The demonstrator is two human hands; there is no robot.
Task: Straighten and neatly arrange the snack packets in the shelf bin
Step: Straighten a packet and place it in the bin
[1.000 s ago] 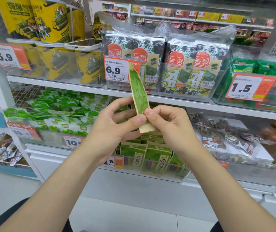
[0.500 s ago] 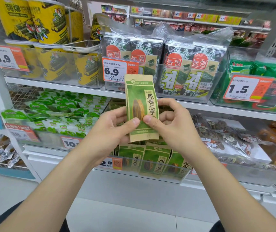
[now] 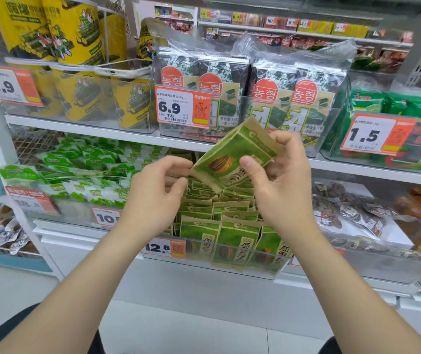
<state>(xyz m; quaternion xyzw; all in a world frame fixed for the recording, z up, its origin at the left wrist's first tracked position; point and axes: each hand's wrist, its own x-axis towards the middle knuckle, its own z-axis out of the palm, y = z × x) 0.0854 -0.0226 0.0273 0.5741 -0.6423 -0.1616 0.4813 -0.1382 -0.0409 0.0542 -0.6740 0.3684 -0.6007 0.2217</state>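
Note:
A green and tan sunflower-seed packet (image 3: 226, 159) is tilted on its side above the clear shelf bin (image 3: 275, 273). My right hand (image 3: 278, 180) grips it, thumb on its face and fingers behind. My left hand (image 3: 158, 192) sits just left of the packet's lower corner, fingers curled and apart, barely touching or just off it. In the bin, several matching packets (image 3: 235, 244) stand in rows, the front ones upright, those behind lying flatter and overlapping.
Left of the bin lies a bin of green and white snack bags (image 3: 76, 175); right of it, dark wrapped snacks (image 3: 352, 210). The shelf above (image 3: 127, 135) holds seaweed packs (image 3: 275, 98) and yellow canisters (image 3: 76, 93), with price tags hanging along its edge.
The packet, held edge-on then upright by both hands, now tilts sideways to the right in my right hand. My left hand has let go and dropped slightly left.

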